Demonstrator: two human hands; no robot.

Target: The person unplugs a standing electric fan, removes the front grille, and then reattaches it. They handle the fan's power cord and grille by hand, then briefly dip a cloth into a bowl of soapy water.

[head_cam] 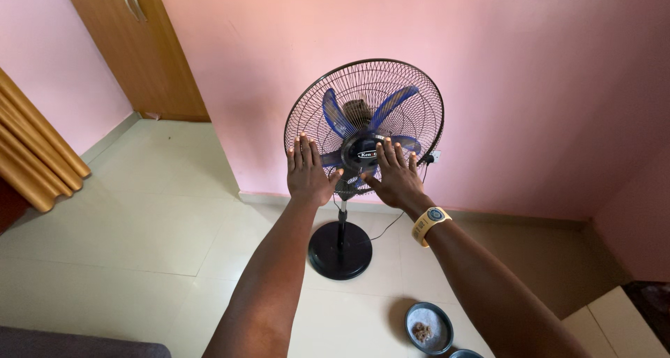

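Left hand (308, 172) and right hand (395, 176) flat on fan (363, 124) grille, fingers spread open, gripping nothing. Dish (429, 328) on floor (139, 225).

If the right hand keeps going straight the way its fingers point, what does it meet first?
The right hand already lies flat on the fan's wire grille. Its fingers point up across the guard, so it would likely slide over the wires, with the blue blades behind.

Open floor (139, 225) around fan (363, 128)

A home room: pink walls (544, 86), wooden wardrobe (139, 51), curtain (35, 155).
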